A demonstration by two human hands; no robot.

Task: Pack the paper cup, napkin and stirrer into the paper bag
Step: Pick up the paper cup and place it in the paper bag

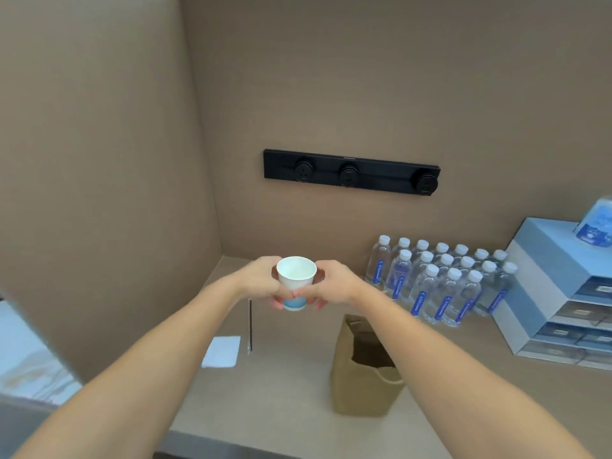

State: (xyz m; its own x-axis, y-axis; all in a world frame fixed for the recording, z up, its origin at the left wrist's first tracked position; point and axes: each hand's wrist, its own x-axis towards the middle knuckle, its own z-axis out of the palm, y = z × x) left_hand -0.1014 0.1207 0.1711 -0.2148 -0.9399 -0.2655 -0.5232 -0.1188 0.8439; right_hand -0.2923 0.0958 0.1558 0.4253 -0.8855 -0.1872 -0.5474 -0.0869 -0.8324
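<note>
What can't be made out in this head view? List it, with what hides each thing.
- Paper bag: its bottom is in shadow behind its own front wall; contents unknown.
- Paper cup: lower sides covered by the left hand and right hand.
- Stirrer: upper end hidden behind the left hand.
- Water bottles: label text too small.
- Drawer unit: cut off by the right edge.
- Napkin: blurred; folds unclear.

Hands [298, 286] hide the paper cup's [295, 276] sides; drawer unit [543, 293] cut off right.
</note>
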